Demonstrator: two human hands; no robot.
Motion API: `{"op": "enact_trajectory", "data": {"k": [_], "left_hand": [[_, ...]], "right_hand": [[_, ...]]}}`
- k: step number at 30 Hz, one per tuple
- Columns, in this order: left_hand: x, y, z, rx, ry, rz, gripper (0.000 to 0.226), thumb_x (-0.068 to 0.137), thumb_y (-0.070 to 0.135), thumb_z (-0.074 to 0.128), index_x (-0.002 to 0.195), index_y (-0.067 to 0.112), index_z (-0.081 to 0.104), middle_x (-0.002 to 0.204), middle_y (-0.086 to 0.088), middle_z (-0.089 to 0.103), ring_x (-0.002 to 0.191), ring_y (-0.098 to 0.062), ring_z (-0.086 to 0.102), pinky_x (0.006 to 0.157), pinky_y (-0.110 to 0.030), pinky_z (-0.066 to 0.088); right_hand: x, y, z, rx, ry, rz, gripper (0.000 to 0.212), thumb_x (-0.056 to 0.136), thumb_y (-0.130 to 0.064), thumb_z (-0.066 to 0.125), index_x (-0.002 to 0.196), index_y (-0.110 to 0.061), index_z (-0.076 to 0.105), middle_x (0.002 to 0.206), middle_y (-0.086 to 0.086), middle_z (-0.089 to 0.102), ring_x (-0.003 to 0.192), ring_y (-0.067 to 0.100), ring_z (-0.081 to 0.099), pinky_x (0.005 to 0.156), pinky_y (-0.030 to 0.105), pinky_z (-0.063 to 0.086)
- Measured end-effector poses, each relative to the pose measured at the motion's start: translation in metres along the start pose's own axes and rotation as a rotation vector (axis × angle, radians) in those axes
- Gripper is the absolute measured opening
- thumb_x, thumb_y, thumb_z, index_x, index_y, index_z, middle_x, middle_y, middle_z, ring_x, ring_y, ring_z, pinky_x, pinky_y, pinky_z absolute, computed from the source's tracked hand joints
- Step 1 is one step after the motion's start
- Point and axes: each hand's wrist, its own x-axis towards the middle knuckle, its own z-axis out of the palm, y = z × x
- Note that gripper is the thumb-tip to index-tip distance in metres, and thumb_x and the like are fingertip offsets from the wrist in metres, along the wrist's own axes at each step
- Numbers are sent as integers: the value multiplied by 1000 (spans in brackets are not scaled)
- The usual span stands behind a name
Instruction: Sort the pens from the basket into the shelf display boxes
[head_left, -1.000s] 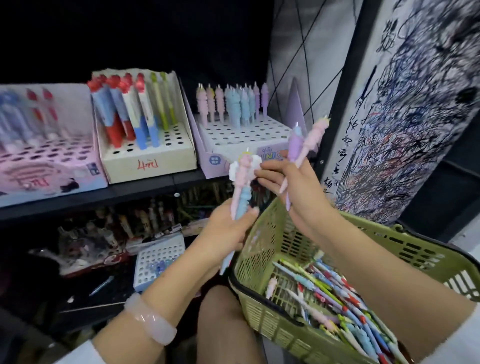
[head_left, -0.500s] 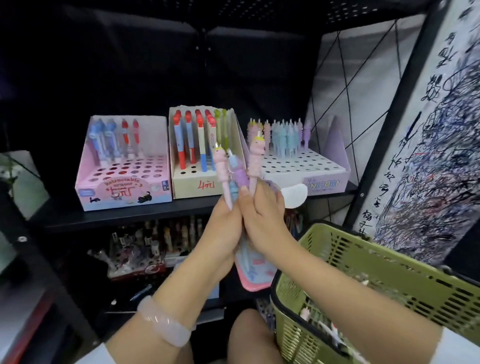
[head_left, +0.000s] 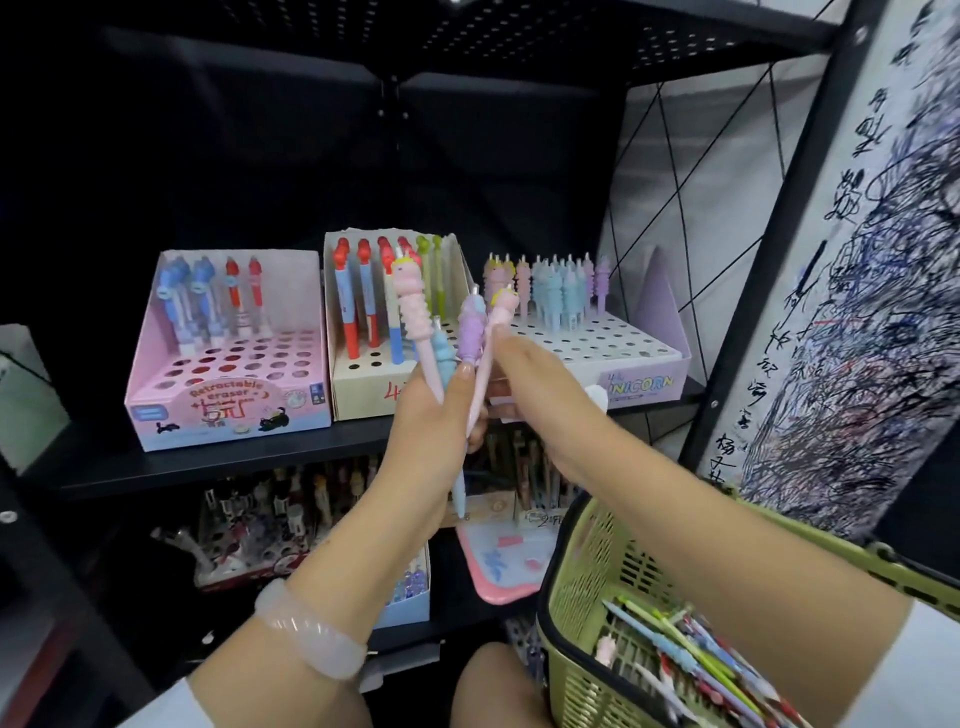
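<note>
The unicorn pens fan upright at frame centre, their barrels clamped in the left hand; the right hand pinches the pink one at the bunch's 3 o'clock. They look light and stiff, with soft toppers, best held by the barrel. The unicorn box waits at 2 o'clock, the basket at 5.

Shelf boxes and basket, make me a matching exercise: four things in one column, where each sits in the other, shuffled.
Things:
1. eraser box
2. unicorn box
3. tan box
4. basket

Places:
A. middle of the shelf
B. lower right, below the shelf
C. left end of the shelf
D. right end of the shelf

Pairs: 1-C, 2-D, 3-A, 4-B
</note>
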Motion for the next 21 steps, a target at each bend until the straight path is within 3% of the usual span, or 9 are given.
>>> {"op": "enact_trajectory", "data": {"k": [3,6,10,13,15,18,21], "left_hand": [[11,-1,2,47,-10,12,16,99,25,41,89,20,52,45,14,45,40,-4,38,40,-18,32],[25,-2,2,66,-36,-18,15,99,24,41,87,20,50,53,8,47,41,-6,38,42,-19,34],[45,-7,-11,43,-13,-74,12,97,24,44,98,15,52,62,0,45,39,-2,38,40,-16,34],[49,-11,-21,32,-17,-73,14,97,23,45,96,14,55,59,3,49,39,-4,38,39,-16,34],[53,-12,-25,62,-46,-66,13,97,24,45,94,17,56,56,8,54,41,-6,42,40,-18,37],[60,-11,-28,37,-66,-87,12,96,24,46,97,17,55,56,11,57,43,-7,45,40,-19,38],[65,-11,-31,22,-63,-95,11,96,23,46,95,16,55,56,10,58,42,-8,44,39,-20,37]], "right_hand": [[18,-10,-15,173,65,43,29,99,-34,42,86,-15,59,72,0,60,59,9,56,54,19,47],[35,-14,-29,103,70,-24,26,98,-25,46,77,-16,57,68,-2,59,53,3,55,50,15,45],[69,-29,-57,80,284,-133,24,97,-26,47,86,-11,61,75,2,66,60,5,62,60,17,52],[99,-32,-78,-198,483,-213,22,96,-25,49,99,-4,55,88,13,68,76,16,67,76,32,56],[115,-26,-79,-389,489,-226,20,96,-29,47,96,-9,50,90,14,68,85,25,67,82,41,53],[133,-10,-69,-550,453,-223,19,96,-28,47,96,-9,49,85,14,68,84,27,66,88,44,49],[146,0,-64,-589,448,-251,20,97,-25,47,100,-5,49,81,17,66,82,31,63,76,37,49]]}}
